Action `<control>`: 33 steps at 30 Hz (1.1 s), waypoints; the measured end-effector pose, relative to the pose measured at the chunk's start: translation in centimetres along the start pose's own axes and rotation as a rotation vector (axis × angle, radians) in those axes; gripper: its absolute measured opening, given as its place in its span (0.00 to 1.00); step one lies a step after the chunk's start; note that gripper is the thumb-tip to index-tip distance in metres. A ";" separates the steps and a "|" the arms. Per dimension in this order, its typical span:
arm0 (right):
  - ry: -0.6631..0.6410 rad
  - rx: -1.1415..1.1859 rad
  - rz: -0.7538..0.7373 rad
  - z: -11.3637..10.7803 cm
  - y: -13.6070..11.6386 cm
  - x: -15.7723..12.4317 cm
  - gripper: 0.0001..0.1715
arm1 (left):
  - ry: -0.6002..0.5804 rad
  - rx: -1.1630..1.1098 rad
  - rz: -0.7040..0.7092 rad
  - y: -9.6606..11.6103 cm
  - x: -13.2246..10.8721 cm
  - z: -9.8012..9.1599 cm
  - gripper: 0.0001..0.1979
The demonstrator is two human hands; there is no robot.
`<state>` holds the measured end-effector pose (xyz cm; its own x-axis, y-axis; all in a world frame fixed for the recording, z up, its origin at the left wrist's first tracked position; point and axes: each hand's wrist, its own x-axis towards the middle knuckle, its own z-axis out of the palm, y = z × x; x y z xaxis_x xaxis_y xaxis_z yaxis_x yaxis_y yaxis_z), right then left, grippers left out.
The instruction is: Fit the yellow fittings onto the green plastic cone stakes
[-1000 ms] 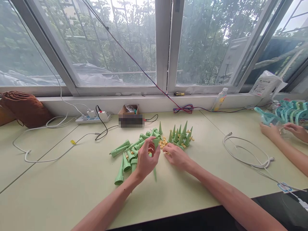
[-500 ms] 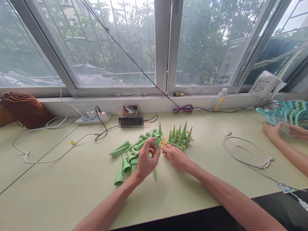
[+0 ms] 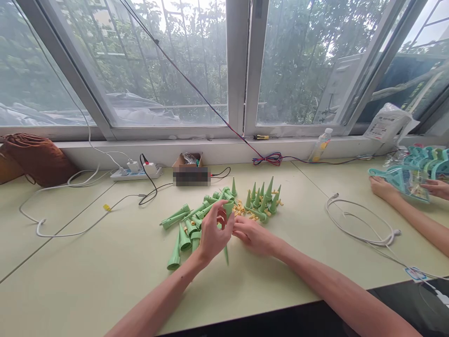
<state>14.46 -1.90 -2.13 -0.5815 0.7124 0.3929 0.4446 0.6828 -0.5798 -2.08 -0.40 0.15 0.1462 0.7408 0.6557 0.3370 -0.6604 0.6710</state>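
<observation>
My left hand (image 3: 216, 231) is closed round a green plastic spike (image 3: 228, 207), its wide hollow end up and its tip pointing down toward the table. Close against it, my right hand (image 3: 255, 235) has its fingers pinched together; whatever is between them is hidden. Behind my hands lies a small heap of yellow pieces (image 3: 239, 208). Loose green spikes (image 3: 174, 252) lie in a pile to the left. On the right, a group of green spikes (image 3: 263, 202) stands points up, some with yellow pieces sticking out at the side.
A co-worker's hands (image 3: 384, 188) hold a bagged teal item (image 3: 389, 176) at the right. A coiled white cable (image 3: 361, 241) lies between us. Along the back are a power strip (image 3: 136, 173), a small cardboard box (image 3: 187, 160), a bundled wire (image 3: 268, 159) and a bottle (image 3: 320, 146).
My right hand has drawn back from the yellow pieces to beside my left hand, which has stayed put with the spike. The co-worker's hands have shifted the bagged item.
</observation>
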 end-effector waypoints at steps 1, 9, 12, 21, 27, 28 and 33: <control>0.007 0.018 -0.008 -0.1 -0.1 0.0 0.13 | 0.002 0.000 -0.004 0.0 0.0 0.0 0.14; 0.226 0.026 -0.020 -0.3 -0.4 0.1 0.10 | 0.010 -0.078 -0.110 0.3 0.3 -0.1 0.14; 0.362 0.053 -0.079 -0.4 -0.4 0.2 0.09 | -0.010 -0.129 -0.177 0.6 0.4 -0.2 0.14; 0.621 0.132 -0.124 -0.9 -1.0 0.3 0.11 | -0.165 -0.302 -0.315 0.5 0.4 -0.3 0.14; 0.666 0.199 -0.084 -0.7 -0.7 0.2 0.10 | -0.280 -0.491 -0.421 1.0 0.5 -0.3 0.14; 0.669 0.204 -0.085 -0.7 -0.6 0.2 0.10 | -0.288 -0.514 -0.437 1.1 0.5 -0.3 0.14; 0.664 0.220 -0.098 -0.7 -0.6 0.2 0.11 | -0.365 -0.643 -0.518 1.0 0.7 -0.3 0.17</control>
<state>14.57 -2.03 -1.20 -0.0419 0.6456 0.7625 0.2232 0.7499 -0.6227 -1.92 -0.53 1.40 0.4437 0.8851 0.1405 -0.1260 -0.0937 0.9876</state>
